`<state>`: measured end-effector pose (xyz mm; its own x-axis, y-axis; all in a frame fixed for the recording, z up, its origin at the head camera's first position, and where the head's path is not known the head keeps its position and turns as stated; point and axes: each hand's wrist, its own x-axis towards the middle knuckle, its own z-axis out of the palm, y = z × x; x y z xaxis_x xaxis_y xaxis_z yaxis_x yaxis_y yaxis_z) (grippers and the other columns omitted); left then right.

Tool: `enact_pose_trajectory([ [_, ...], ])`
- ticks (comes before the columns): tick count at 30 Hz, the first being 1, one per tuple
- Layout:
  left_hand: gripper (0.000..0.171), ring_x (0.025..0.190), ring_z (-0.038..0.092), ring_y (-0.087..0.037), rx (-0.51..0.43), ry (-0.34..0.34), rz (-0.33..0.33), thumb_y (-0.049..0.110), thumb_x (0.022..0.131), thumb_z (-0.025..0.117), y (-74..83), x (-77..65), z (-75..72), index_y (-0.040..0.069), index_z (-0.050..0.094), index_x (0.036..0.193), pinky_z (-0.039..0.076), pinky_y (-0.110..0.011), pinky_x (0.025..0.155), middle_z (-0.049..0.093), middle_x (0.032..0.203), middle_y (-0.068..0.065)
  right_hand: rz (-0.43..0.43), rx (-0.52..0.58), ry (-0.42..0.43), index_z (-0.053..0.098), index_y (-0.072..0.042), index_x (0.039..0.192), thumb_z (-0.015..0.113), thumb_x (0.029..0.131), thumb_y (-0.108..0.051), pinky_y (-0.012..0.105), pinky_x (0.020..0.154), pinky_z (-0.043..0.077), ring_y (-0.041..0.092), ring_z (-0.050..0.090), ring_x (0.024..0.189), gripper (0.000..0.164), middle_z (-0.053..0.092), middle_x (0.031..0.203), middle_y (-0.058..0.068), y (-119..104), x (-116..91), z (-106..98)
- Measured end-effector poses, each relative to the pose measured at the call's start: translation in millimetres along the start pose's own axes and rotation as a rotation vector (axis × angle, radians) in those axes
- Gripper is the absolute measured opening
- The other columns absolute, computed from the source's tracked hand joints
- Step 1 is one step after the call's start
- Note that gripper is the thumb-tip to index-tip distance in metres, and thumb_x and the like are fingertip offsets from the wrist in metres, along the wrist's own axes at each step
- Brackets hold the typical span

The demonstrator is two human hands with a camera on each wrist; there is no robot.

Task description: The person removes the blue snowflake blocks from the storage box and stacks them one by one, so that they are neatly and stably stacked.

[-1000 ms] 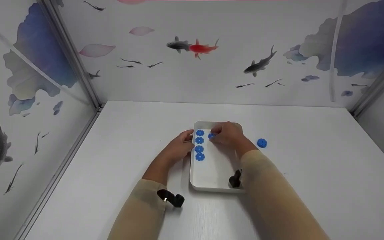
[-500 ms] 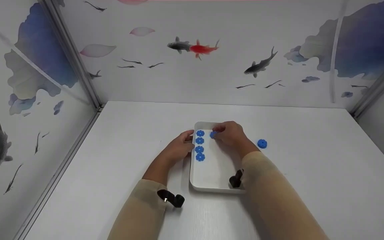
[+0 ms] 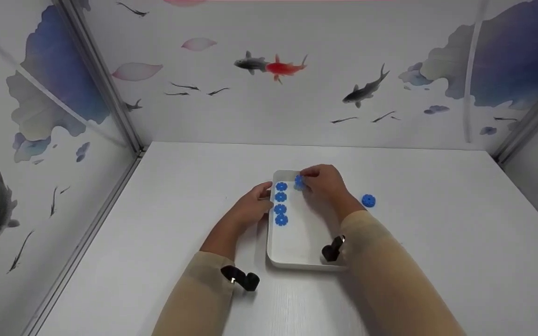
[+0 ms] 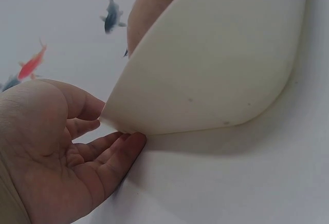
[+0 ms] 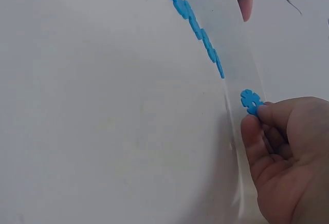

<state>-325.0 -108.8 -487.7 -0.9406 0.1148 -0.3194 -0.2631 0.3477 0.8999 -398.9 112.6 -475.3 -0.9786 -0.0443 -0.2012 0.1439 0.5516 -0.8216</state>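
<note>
A white tray (image 3: 297,242) lies lengthwise on the table. Four-sided and shallow, it has several blue snowflake discs (image 3: 281,209) in a column along its left side. My right hand (image 3: 327,182) pinches another blue snowflake disc (image 5: 251,101) between thumb and fingers, tilted up near the tray's far end. My left hand (image 3: 252,205) holds the tray's left side; in the left wrist view its bent fingers (image 4: 85,103) meet the outer wall at rim and base.
One more blue snowflake piece (image 3: 368,200) is on the table, right of the tray. White printed panels (image 3: 297,116) enclose the table at the back and sides. Both sleeves carry a black wrist strap (image 3: 241,278).
My right hand has moved slightly back toward the tray's far end, with the pinched disc tilting up. The left hand and the column of discs have stayed in place.
</note>
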Motion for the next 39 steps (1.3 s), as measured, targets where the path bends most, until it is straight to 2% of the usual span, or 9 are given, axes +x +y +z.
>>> enact_pose_trajectory([
  [7,0.067,0.148,0.055,-0.026,-0.003,-0.012,0.017,0.024,0.104,0.062,0.0,-2.6,1.7,0.035,0.038,0.166,0.038,-0.056,0.129,0.049,0.167,0.001,-0.049,0.229,-0.007,0.072,-0.014,0.134,0.067,0.106,-0.024,0.036,0.108,0.060,0.025,0.072,0.117,0.029,0.070,0.133,0.009,-7.2,-5.4,-14.2],
  [12,0.066,0.148,0.055,-0.026,-0.016,-0.024,0.029,0.022,0.104,0.060,0.2,-2.4,1.2,0.033,0.039,0.166,0.040,-0.055,0.128,0.049,0.166,0.000,-0.090,0.328,-0.030,0.071,-0.013,0.133,0.069,0.105,-0.023,0.035,0.105,0.061,0.029,0.074,0.120,0.029,0.071,0.132,0.011,-14.3,-26.2,-31.9],
  [16,0.067,0.151,0.052,-0.026,-0.014,-0.015,0.014,0.022,0.103,0.061,0.9,-1.6,0.6,0.034,0.039,0.165,0.039,-0.055,0.128,0.049,0.167,0.000,-0.120,0.372,-0.029,0.070,-0.014,0.134,0.070,0.105,-0.025,0.033,0.104,0.061,0.027,0.073,0.121,0.031,0.070,0.133,0.010,-12.3,-45.6,-49.6],
  [21,0.068,0.152,0.051,-0.028,-0.011,-0.006,0.014,0.021,0.103,0.061,0.5,-0.8,0.1,0.034,0.038,0.166,0.039,-0.055,0.129,0.047,0.168,-0.001,-0.157,0.379,-0.014,0.068,-0.010,0.136,0.071,0.104,-0.026,0.026,0.098,0.063,0.021,0.075,0.114,0.035,0.069,0.133,0.011,9.0,-63.1,-71.0],
  [30,0.067,0.151,0.052,-0.026,0.000,0.005,0.003,0.023,0.104,0.061,-1.0,-0.7,-0.2,0.036,0.038,0.165,0.037,-0.056,0.130,0.049,0.166,0.001,-0.073,0.354,0.071,0.065,-0.012,0.140,0.071,0.103,-0.036,0.022,0.098,0.061,0.013,0.076,0.108,0.045,0.069,0.126,0.003,57.9,-74.3,-109.1],
  [35,0.067,0.153,0.049,-0.026,0.012,0.005,-0.009,0.024,0.103,0.061,-1.1,-0.5,-0.2,0.038,0.038,0.165,0.034,-0.057,0.131,0.049,0.166,0.002,-0.019,0.355,0.082,0.064,-0.011,0.142,0.069,0.105,-0.035,0.019,0.097,0.060,0.012,0.075,0.110,0.044,0.069,0.124,-0.001,80.1,-74.0,-128.4],
  [39,0.067,0.153,0.050,-0.026,0.006,0.004,0.001,0.024,0.103,0.061,-1.5,-0.6,-0.8,0.037,0.038,0.165,0.035,-0.057,0.131,0.050,0.165,0.002,0.024,0.353,0.082,0.064,-0.010,0.143,0.068,0.105,-0.034,0.019,0.097,0.061,0.013,0.073,0.110,0.045,0.069,0.126,-0.001,95.0,-68.4,-134.7],
])
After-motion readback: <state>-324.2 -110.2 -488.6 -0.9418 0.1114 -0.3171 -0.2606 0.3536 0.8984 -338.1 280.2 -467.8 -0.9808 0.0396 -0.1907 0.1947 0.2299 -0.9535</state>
